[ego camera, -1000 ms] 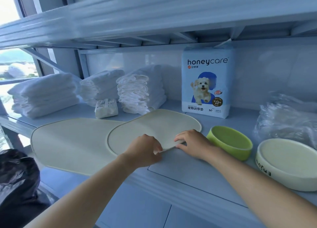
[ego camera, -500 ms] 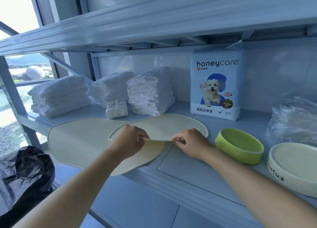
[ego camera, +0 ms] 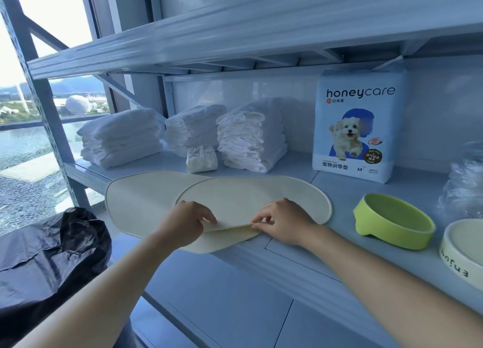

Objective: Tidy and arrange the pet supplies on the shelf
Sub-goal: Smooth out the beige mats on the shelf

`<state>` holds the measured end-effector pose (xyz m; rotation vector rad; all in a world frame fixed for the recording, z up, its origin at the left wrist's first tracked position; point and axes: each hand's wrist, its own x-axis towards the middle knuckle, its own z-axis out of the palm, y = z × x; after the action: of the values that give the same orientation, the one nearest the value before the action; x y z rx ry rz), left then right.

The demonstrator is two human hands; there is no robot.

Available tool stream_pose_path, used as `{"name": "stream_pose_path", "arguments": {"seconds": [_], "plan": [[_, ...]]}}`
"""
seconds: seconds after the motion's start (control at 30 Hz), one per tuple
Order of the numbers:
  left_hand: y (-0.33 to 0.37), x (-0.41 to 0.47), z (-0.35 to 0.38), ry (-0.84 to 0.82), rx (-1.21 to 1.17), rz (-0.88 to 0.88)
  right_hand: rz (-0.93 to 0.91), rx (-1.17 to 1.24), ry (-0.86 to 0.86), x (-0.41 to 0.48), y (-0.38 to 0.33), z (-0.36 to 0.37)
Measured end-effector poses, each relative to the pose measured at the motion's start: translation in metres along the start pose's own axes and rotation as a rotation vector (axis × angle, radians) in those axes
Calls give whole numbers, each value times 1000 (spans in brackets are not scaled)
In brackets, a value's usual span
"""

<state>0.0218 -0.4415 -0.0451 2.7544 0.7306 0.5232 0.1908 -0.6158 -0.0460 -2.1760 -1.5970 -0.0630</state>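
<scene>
Two cream oval feeding mats overlap on the pale blue shelf (ego camera: 287, 258). The upper mat (ego camera: 251, 196) lies across the right part of the lower mat (ego camera: 138, 198). My left hand (ego camera: 183, 223) and my right hand (ego camera: 283, 222) each pinch the near edge of the upper mat, which is lifted slightly off the lower one. The lower mat's near edge hangs a little over the shelf front.
Three stacks of white folded pads (ego camera: 120, 136) and a small white packet (ego camera: 201, 159) sit behind the mats. A honeycare pad pack (ego camera: 358, 128) stands upright at the back. A green bowl (ego camera: 392, 221), a cream bowl (ego camera: 465, 253) and clear plastic (ego camera: 462, 188) are right. A black bag (ego camera: 49, 256) lies lower left.
Both hands have taken hold of the upper mat's near edge and raised it off the lower mat. The mats have slid toward the shelf front. The camera has moved closer and left.
</scene>
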Motion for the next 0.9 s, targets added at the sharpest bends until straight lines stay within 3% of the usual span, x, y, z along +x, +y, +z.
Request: {"name": "stream_pose_path", "arguments": {"seconds": [0.17, 0.9], "plan": [[1, 8, 5, -18, -14, 27, 88, 108, 1, -1, 9, -4], [6, 122, 41, -116, 46, 266, 254, -38, -7, 64, 63, -7]]}}
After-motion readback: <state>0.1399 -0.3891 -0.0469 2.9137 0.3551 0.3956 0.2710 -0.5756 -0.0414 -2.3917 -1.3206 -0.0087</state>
